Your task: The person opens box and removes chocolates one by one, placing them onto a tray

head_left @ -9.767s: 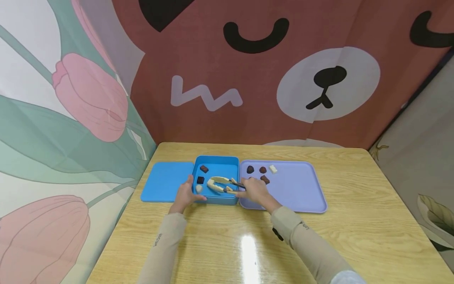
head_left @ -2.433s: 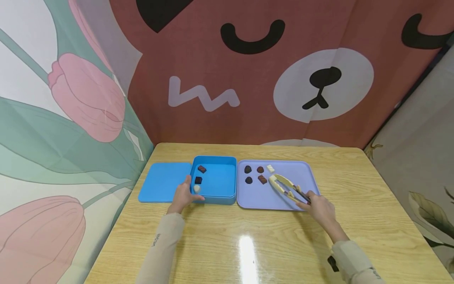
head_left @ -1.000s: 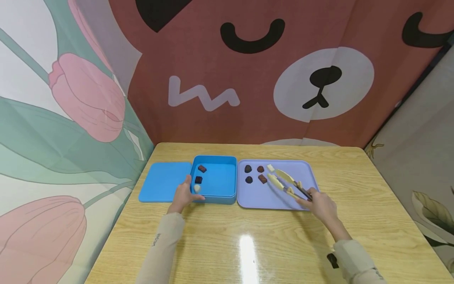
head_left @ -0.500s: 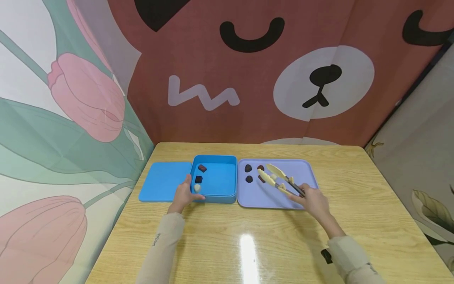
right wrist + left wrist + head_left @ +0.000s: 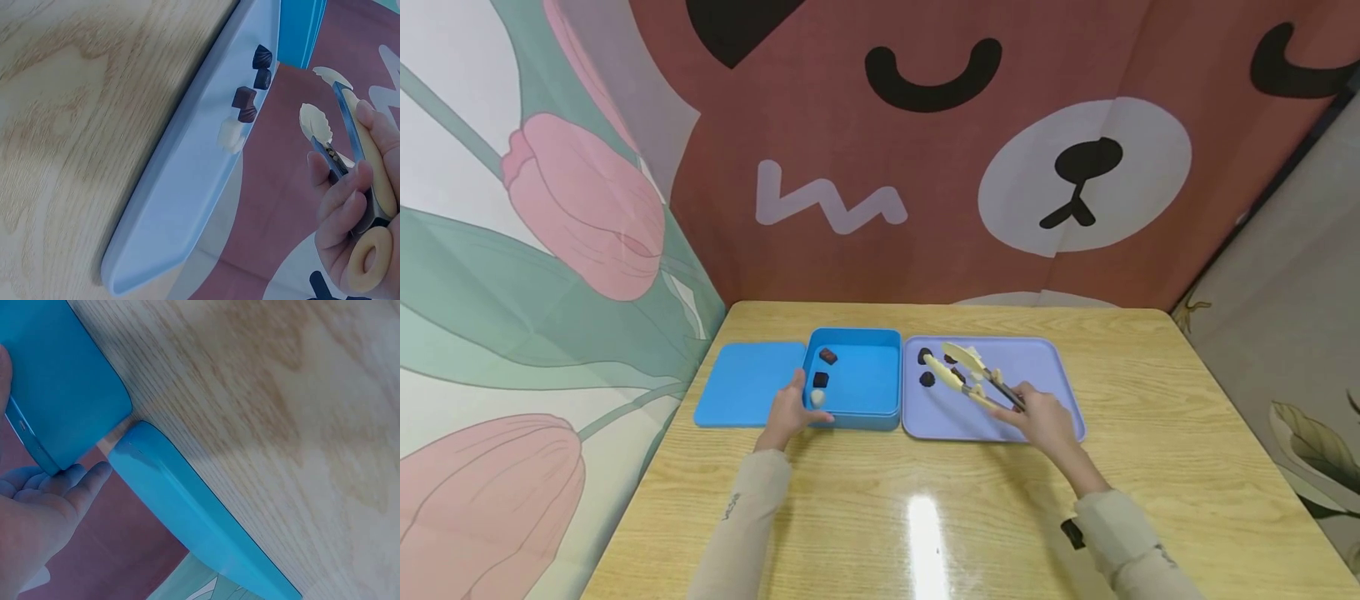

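Note:
My left hand (image 5: pixel 788 410) holds the near left corner of a blue box (image 5: pixel 865 421), thumb along its front and fingers at its left side. Inside the box lie three chocolates: a brown one (image 5: pixel 828 357), a dark square one (image 5: pixel 821 379) and a white one (image 5: pixel 817 397). My right hand (image 5: pixel 1043 421) grips cream-tipped tongs (image 5: pixel 951 375) over the lilac tray (image 5: pixel 1037 367); their tips are spread, nothing between them. Dark chocolates (image 5: pixel 262 57), brown ones (image 5: pixel 244 97) and white ones (image 5: pixel 230 134) sit on the tray, partly covered by the tongs in the head view.
A flat blue lid (image 5: pixel 748 383) lies left of the box, its edge close to it. Box and tray stand side by side on the wooden table (image 5: pixel 865 517). Patterned cloth (image 5: pixel 835 275) hangs behind the table and at both sides.
The tongs moved from the box to the tray with a white chocolate, which now rests there beside the brown one. They opened, lifted and shifted left. The left hand stayed on the box.

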Demonstrator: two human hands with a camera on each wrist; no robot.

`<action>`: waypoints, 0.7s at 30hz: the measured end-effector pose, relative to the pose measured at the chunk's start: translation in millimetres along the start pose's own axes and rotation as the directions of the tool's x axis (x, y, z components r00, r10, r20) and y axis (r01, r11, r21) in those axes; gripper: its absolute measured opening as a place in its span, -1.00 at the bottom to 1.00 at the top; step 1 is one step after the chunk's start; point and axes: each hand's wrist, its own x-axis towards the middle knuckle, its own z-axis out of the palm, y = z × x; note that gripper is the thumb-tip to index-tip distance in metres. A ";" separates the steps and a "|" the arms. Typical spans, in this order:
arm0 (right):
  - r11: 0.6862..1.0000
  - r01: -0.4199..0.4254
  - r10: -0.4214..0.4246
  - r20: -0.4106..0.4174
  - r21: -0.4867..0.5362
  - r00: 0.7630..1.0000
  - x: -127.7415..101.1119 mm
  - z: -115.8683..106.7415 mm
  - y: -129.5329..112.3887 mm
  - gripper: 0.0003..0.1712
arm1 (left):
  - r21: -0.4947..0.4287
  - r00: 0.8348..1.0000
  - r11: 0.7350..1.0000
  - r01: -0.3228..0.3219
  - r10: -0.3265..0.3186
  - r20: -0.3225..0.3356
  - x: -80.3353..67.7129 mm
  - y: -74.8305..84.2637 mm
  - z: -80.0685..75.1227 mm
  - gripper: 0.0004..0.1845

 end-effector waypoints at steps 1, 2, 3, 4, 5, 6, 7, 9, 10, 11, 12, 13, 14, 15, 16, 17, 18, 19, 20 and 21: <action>1.000 0.000 0.000 0.001 0.002 1.000 0.2 0.7 -0.7 -0.39 | -0.001 1.000 1.000 0.004 -0.004 0.002 0.1 0.2 0.0 0.20; 1.000 0.000 0.000 0.000 0.004 1.000 0.6 1.6 -1.3 -0.41 | -0.003 1.000 1.000 0.005 -0.005 0.004 -0.1 0.5 -0.1 0.20; 1.000 -0.001 0.001 -0.001 0.006 1.000 0.9 2.2 -2.1 -0.41 | -0.006 1.000 1.000 0.006 -0.006 0.006 -0.5 0.8 -0.3 0.19; 1.000 -0.001 0.001 0.000 0.008 1.000 1.3 3.0 -2.7 -0.43 | -0.008 1.000 1.000 0.007 -0.007 0.008 -0.9 0.9 -0.5 0.19; 1.000 0.000 0.000 -0.002 0.010 1.000 1.7 4.0 -3.3 -0.44 | -0.009 1.000 1.000 0.007 -0.007 0.009 -1.2 1.2 -0.7 0.19; 1.000 0.000 0.000 -0.001 0.010 1.000 2.0 4.9 -3.8 -0.44 | -0.012 1.000 1.000 0.007 -0.007 0.011 -1.7 1.1 -0.8 0.19; 1.000 0.002 -0.001 -0.003 0.012 1.000 2.3 5.6 -4.5 -0.44 | -0.014 1.000 1.000 0.007 -0.007 0.011 -2.0 1.1 -0.8 0.19; 1.000 0.009 -0.009 -0.012 0.013 1.000 3.1 6.9 -6.1 -0.44 | -0.015 1.000 1.000 0.009 -0.009 0.012 -2.6 1.3 -1.0 0.19; 1.000 0.019 -0.019 -0.016 0.015 1.000 3.4 7.4 -6.9 -0.43 | -0.014 1.000 1.000 0.011 -0.011 0.011 -2.6 1.3 -1.0 0.19; 1.000 0.024 -0.023 -0.018 0.020 1.000 3.7 7.9 -7.9 -0.43 | -0.012 1.000 1.000 0.011 -0.011 0.010 -2.5 1.3 -0.9 0.19; 0.999 0.028 -0.027 -0.018 0.023 0.999 3.9 8.3 -9.0 -0.43 | -0.010 1.000 1.000 0.012 -0.012 0.008 -2.3 1.2 -0.7 0.20; 0.999 0.032 -0.031 -0.018 0.026 0.999 4.3 8.7 -10.0 -0.42 | -0.007 1.000 1.000 0.012 -0.012 0.007 -2.0 1.2 -0.5 0.20; 0.999 0.035 -0.035 -0.017 0.026 0.999 4.6 9.2 -10.9 -0.42 | -0.005 1.000 1.000 0.013 -0.013 0.005 -1.9 1.2 -0.4 0.20; 0.999 0.037 -0.037 -0.014 0.029 0.999 5.0 9.8 -11.8 -0.42 | -0.003 1.000 1.000 0.011 -0.011 0.002 -1.7 1.1 -0.2 0.21; 0.999 0.039 -0.039 -0.011 0.031 0.999 5.2 10.2 -13.0 -0.42 | -0.002 1.000 1.000 0.008 -0.008 0.000 -1.5 1.0 0.0 0.21; 0.999 0.036 -0.036 -0.007 0.033 0.999 5.3 10.8 -14.1 -0.43 | -0.002 1.000 1.000 0.007 -0.007 -0.001 -1.3 0.6 0.3 0.21; 0.999 0.037 -0.037 -0.006 0.031 0.999 5.7 11.3 -15.2 -0.42 | -0.003 1.000 1.000 0.005 -0.005 -0.002 -1.0 0.3 0.5 0.21; 0.999 0.037 -0.037 -0.006 0.033 0.999 6.1 11.6 -16.4 -0.42 | -0.005 1.000 1.000 0.002 -0.002 -0.003 -0.9 0.0 0.8 0.21; 0.999 0.039 -0.038 -0.007 0.036 0.999 6.5 11.9 -17.7 -0.43 | -0.007 1.000 1.000 -0.002 0.002 -0.005 -0.8 -0.4 1.0 0.21; 0.998 0.040 -0.040 -0.009 0.039 0.999 7.0 12.2 -19.1 -0.43 | -0.008 1.000 1.000 -0.007 0.007 -0.007 -0.7 -0.9 1.3 0.20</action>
